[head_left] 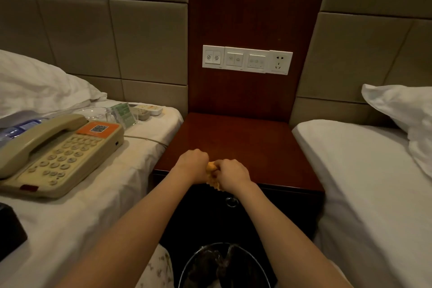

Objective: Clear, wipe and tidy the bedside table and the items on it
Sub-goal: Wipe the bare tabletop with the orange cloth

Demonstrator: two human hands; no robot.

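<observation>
Both the left hand [194, 165] and the right hand [230, 174] grip a bunched yellow cloth [211, 174] above the table's [257, 147] front edge.

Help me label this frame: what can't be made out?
Head view:
Yellow cloth: mostly hidden inside left hand and right hand.
Water bottle: behind telephone, cut by left edge.
Black object: cut by left edge.
Switch panel labels: too small.
Bin contents: dark, cut by bottom edge.
</observation>
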